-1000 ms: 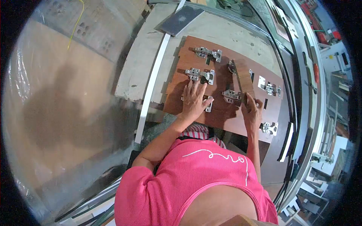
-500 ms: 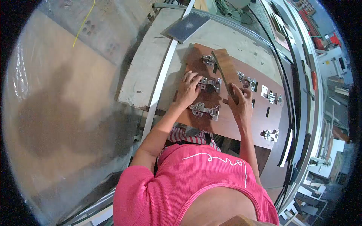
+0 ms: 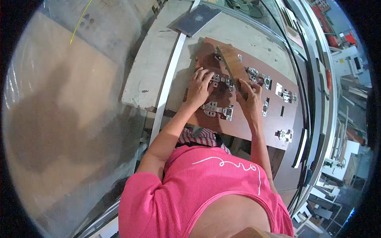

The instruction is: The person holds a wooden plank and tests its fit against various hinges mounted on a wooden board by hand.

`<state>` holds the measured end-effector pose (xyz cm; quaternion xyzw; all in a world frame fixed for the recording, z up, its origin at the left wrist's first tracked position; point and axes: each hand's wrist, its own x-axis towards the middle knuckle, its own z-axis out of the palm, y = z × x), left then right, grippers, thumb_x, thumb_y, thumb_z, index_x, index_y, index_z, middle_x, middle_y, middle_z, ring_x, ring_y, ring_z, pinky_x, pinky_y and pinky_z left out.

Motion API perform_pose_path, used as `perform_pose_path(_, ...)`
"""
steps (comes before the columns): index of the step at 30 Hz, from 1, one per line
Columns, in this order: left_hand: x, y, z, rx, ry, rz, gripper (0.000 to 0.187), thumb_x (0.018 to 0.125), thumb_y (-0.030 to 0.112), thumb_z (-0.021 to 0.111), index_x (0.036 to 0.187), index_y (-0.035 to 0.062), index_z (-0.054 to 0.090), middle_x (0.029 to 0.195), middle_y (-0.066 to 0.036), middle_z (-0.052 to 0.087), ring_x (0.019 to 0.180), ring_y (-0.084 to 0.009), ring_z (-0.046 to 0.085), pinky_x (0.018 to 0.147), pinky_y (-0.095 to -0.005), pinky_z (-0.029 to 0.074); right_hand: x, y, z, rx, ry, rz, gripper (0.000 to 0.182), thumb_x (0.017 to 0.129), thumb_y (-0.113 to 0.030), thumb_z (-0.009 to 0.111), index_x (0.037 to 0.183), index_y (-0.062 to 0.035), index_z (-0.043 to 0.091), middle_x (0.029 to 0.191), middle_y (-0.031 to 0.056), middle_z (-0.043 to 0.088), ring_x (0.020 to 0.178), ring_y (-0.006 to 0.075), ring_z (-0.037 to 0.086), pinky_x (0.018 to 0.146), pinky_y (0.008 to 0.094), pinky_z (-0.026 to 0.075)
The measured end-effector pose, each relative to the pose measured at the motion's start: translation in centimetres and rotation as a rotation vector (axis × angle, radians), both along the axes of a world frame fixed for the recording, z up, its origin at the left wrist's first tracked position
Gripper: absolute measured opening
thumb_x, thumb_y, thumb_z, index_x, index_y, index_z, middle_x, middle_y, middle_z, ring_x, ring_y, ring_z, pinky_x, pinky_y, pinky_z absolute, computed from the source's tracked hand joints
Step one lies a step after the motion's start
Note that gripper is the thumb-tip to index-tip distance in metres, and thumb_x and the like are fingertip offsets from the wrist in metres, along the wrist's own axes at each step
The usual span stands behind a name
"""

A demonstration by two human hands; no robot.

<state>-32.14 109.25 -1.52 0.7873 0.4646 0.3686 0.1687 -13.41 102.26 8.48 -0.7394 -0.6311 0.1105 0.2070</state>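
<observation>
A brown board [image 3: 246, 121] lies in front of me with several metal cabinet hinges on it. The fingers of my left hand [image 3: 199, 89] are curled over the left end of one cabinet hinge [image 3: 222, 81]. With my right hand [image 3: 250, 98] I grip the near end of a wooden strip [image 3: 232, 62], which slants across the board. Its left edge meets the right end of that hinge and partly covers another hinge [image 3: 218, 57] farther up. Nearer my body sits a further hinge [image 3: 218, 110], below my left fingers.
More hinges [image 3: 286, 96] stand along the board's right side. The board rests on a pale worn tabletop [image 3: 149, 75], crossed by a white strip [image 3: 170, 75]. A dark flat panel [image 3: 197, 20] lies at the back. Black cables and metal profiles [image 3: 313, 99] run along the right.
The wooden strip has shifted left with my right hand, up to the hinge under my left fingers, and covers more of the upper hinge. The whole view has moved slightly.
</observation>
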Motion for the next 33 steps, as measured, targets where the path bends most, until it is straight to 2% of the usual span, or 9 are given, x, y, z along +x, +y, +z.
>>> perform_pose_path(2,-0.1,0.1,0.5,0.009,-0.001,-0.001,0.044,0.078,0.006,0.062,0.120,0.0045,0.051,0.122,-0.017,0.047,0.122,-0.0381,0.040,0.103,-0.0455,0.036,-0.3,-0.3,0.2,0.023,0.001,-0.019,0.046,0.078,-0.027,0.071,0.122,-0.0231,0.059,0.116,0.0125,0.049,0.096,0.0284,0.061,0.075,0.0378,0.054)
perform_pose_path(6,0.3,0.1,0.6,-0.010,-0.098,0.054,0.043,0.078,0.003,0.061,0.120,0.0019,0.049,0.124,-0.019,0.045,0.121,-0.0389,0.040,0.103,-0.0463,0.036,0.5,-0.7,-0.7,-0.021,0.047,0.015,0.046,0.079,-0.026,0.071,0.123,-0.0224,0.059,0.116,0.0128,0.049,0.095,0.0297,0.061,0.076,0.0382,0.054)
perform_pose_path(9,0.0,-0.1,0.4,0.003,-0.089,0.100,0.041,0.077,0.001,0.060,0.117,0.0000,0.049,0.123,-0.021,0.043,0.121,-0.0397,0.040,0.102,-0.0465,0.037,0.1,-2.8,0.4,-0.009,0.042,0.000,0.046,0.078,-0.018,0.070,0.123,-0.0219,0.059,0.119,0.0169,0.047,0.092,0.0310,0.063,0.078,0.0384,0.054)
perform_pose_path(14,0.2,0.1,-0.1,0.029,-0.105,0.107,0.038,0.076,0.000,0.061,0.112,-0.0031,0.050,0.121,-0.022,0.042,0.122,-0.0422,0.037,0.103,-0.0486,0.036,0.5,-7.4,0.5,0.001,-0.018,0.117,0.046,0.077,-0.017,0.071,0.122,-0.0234,0.060,0.118,0.0140,0.047,0.097,0.0314,0.060,0.081,0.0391,0.052)
perform_pose_path(15,0.2,0.1,-0.1,0.026,-0.106,0.105,0.038,0.076,0.000,0.061,0.112,-0.0031,0.050,0.121,-0.022,0.042,0.122,-0.0422,0.037,0.103,-0.0486,0.036,0.2,-7.8,0.8,-0.095,0.009,0.078,0.047,0.077,-0.018,0.071,0.122,-0.0244,0.060,0.119,0.0133,0.045,0.100,0.0316,0.058,0.083,0.0406,0.052)
perform_pose_path(18,0.1,0.1,0.0,-0.011,-0.143,0.077,0.037,0.076,-0.001,0.061,0.111,-0.0040,0.051,0.123,-0.023,0.041,0.123,-0.0426,0.036,0.103,-0.0491,0.035,0.0,-8.6,0.8,-0.132,0.006,0.054,0.046,0.077,-0.019,0.071,0.122,-0.0226,0.060,0.120,0.0139,0.044,0.107,0.0330,0.054,0.082,0.0417,0.052)
perform_pose_path(22,0.1,0.0,0.2,-0.022,-0.116,0.085,0.038,0.075,-0.002,0.061,0.111,-0.0036,0.051,0.124,-0.023,0.041,0.124,-0.0422,0.036,0.103,-0.0477,0.035,-0.2,-9.0,0.7,-0.115,0.054,0.018,0.048,0.077,-0.020,0.071,0.124,-0.0241,0.059,0.122,0.0139,0.044,0.107,0.0336,0.054,0.083,0.0418,0.051)
perform_pose_path(27,0.1,-0.1,-0.1,-0.007,-0.090,0.085,0.038,0.076,-0.001,0.062,0.112,-0.0033,0.051,0.123,-0.023,0.041,0.124,-0.0424,0.035,0.102,-0.0472,0.036,-0.5,-8.9,1.0,-0.083,-0.078,0.045,0.050,0.077,-0.018,0.071,0.124,-0.0260,0.058,0.121,0.0123,0.044,0.102,0.0300,0.059,0.081,0.0390,0.054)
perform_pose_path(33,0.1,0.0,0.3,-0.006,-0.114,0.078,0.034,0.078,-0.001,0.058,0.111,-0.0036,0.051,0.124,-0.025,0.041,0.123,-0.0442,0.036,0.102,-0.0485,0.036,-0.8,-8.8,0.7,-0.119,-0.026,0.020,0.049,0.077,-0.018,0.071,0.124,-0.0264,0.058,0.120,0.0115,0.045,0.100,0.0307,0.060,0.081,0.0398,0.054)
